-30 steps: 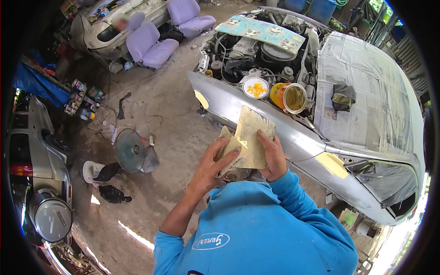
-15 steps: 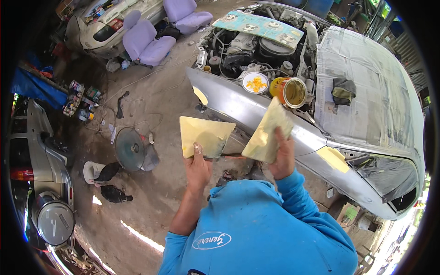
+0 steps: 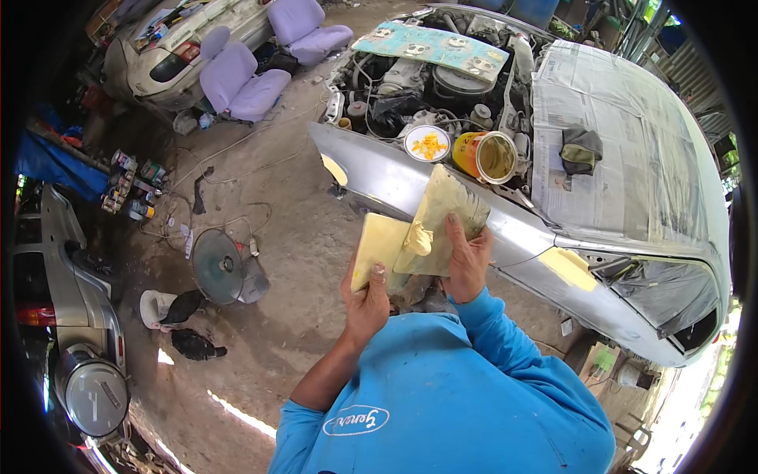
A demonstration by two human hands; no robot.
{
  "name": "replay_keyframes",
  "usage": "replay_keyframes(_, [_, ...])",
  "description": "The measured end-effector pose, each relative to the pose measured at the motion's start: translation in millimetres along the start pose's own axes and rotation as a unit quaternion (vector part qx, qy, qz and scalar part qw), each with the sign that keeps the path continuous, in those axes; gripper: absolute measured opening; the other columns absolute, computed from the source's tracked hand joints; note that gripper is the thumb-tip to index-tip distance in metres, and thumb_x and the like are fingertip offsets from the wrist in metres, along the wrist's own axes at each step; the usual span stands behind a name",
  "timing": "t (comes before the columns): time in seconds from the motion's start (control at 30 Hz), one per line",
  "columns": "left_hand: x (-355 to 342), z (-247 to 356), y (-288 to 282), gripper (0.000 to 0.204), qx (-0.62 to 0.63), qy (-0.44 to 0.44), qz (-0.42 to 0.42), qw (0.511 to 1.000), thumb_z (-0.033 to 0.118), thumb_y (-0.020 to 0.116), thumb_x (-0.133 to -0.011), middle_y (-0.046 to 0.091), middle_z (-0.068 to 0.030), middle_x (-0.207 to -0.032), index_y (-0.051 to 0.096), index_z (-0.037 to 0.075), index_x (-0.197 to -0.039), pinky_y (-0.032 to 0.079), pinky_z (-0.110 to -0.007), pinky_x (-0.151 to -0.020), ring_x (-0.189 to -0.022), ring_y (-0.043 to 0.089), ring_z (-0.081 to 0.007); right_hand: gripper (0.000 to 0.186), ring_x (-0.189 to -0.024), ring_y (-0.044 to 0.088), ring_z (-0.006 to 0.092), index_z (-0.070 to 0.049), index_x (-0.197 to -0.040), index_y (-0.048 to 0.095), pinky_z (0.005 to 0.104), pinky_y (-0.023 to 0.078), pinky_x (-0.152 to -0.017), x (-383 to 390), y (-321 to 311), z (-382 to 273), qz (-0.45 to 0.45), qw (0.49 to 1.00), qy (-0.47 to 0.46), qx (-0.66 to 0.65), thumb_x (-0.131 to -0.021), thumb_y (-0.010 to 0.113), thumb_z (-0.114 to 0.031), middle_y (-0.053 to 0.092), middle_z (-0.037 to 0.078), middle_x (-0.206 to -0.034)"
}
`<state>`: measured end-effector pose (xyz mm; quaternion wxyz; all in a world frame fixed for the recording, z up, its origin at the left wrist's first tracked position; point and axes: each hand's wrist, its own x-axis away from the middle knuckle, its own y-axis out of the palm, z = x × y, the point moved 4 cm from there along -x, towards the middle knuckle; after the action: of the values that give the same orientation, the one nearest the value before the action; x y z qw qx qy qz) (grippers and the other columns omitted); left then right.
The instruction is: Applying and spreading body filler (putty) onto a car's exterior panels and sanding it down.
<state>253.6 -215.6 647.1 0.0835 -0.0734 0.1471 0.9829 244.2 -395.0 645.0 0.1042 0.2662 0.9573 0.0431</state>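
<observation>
My left hand (image 3: 365, 306) is closed on a flat pale yellow plate (image 3: 377, 241), thumb over its face. My right hand (image 3: 466, 261) grips a second flat plate (image 3: 437, 207), with a dollop of pale yellow paste (image 3: 418, 238) on it and grey smudges. The two plates meet or overlap in front of my chest. Beyond them, on the silver car's edge, sit an open yellow can (image 3: 497, 158) and a white round lid (image 3: 427, 144) with orange-yellow bits. The car's fender (image 3: 371, 175) carries pale yellow patches, one lower right (image 3: 567, 267).
The engine bay has a teal board (image 3: 426, 51) across it; paper sheeting (image 3: 616, 134) with a dark cloth (image 3: 582, 152) covers the windshield. Leftward are lilac seats (image 3: 245, 91), paint cans (image 3: 122, 178), a round glass-like disc (image 3: 217, 268), dark birds (image 3: 193, 345) and another car (image 3: 75, 292).
The plates were held apart half a second ago; the left one has moved right and up against the right one, and turned more upright. The right plate has shifted slightly left.
</observation>
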Motion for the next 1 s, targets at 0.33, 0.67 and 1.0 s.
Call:
replay_keyframes(0.33, [-28.1,-33.5,-17.1,0.041,-0.275,-0.111,-0.223,0.928,0.006,0.05,-0.095,0.06,-0.0181,-0.124,0.049,0.007,-0.135,0.043,-0.037,-0.097,-0.113,0.058,-0.0285,0.036,-0.1,0.064,0.0192,-0.005,-0.126,0.049,0.0343,0.054,-0.084,-29.1,-38.6,11.9,0.055,0.939,0.218,-0.26,-0.094,0.06,-0.021,0.062,0.007,-0.115])
replay_keyframes(0.67, [-119.0,-124.0,15.8,0.052,-0.599,0.067,-0.203,0.771,-0.002,0.048,-0.083,0.057,-0.0149,-0.11,0.051,0.012,-0.133,0.046,-0.045,-0.087,-0.1,0.056,-0.0345,0.034,-0.097,0.066,0.0213,-0.001,-0.125,0.051,0.0364,0.056,-0.083,-8.5,-112.9,98.9,0.119,0.888,0.353,-0.268,-0.094,0.056,-0.016,0.064,0.008,-0.111])
replay_keyframes(1.0, [-259.7,-270.3,78.1,0.041,-0.699,0.051,-0.24,0.672,0.004,0.054,-0.084,0.056,-0.0139,-0.101,0.055,0.011,-0.124,0.049,-0.047,-0.075,-0.09,0.057,-0.0335,0.036,-0.096,0.065,0.0193,0.0,-0.125,0.052,0.0338,0.054,-0.085,-66.5,-165.0,143.3,0.111,0.87,0.403,-0.261,-0.093,0.059,-0.016,0.064,0.01,-0.115])
